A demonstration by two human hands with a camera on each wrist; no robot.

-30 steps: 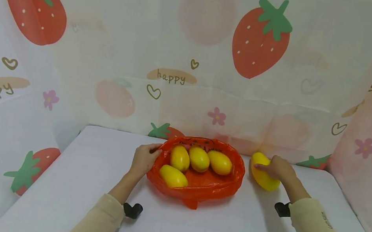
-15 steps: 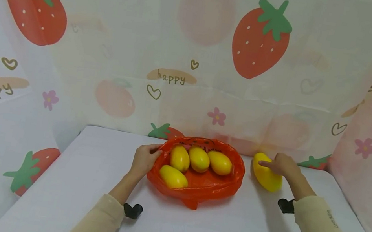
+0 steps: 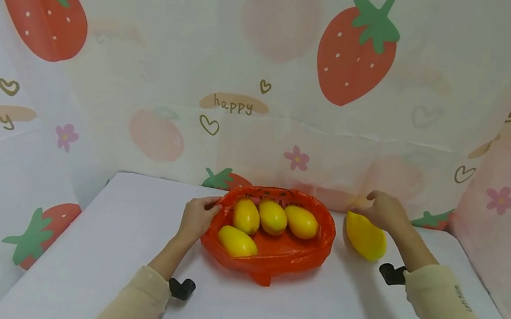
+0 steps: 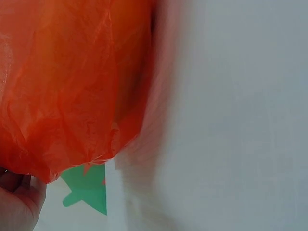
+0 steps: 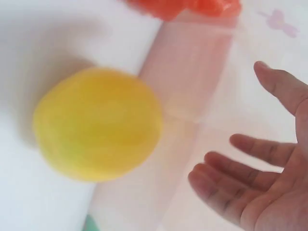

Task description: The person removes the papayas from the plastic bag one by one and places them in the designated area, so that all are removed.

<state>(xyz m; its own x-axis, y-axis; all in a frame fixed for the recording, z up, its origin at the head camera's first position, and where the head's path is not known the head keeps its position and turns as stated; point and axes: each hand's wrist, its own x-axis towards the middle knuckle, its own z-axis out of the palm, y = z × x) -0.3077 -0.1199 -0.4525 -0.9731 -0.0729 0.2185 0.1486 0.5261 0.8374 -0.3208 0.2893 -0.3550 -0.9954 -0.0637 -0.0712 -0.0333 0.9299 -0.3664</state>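
Note:
A red plastic bag (image 3: 289, 267) stands on the table with its mouth spread wide, and several yellow mangoes (image 3: 273, 217) lie inside. My left hand (image 3: 194, 221) pinches the bag's left rim between thumb and fingers; in the left wrist view that hand (image 4: 21, 204) shows at the lower left corner, against the thin red film. Another yellow mango (image 3: 365, 240) lies on the table to the right of the bag. Just above its far end is my right hand (image 3: 386, 210). The right wrist view shows this hand with fingers spread and apart from the mango (image 5: 98, 125).
The white table (image 3: 233, 314) ends at a back wall of printed cloth (image 3: 176, 61) with strawberries and hearts. Similar cloth hangs at the left and right sides. A black wrist mount (image 3: 182, 288) sits on each forearm.
My right hand has let go of the single mango and lifted up off it, its fingers spreading. That mango shifted slightly to the right earlier. My left hand stays at the bag's rim.

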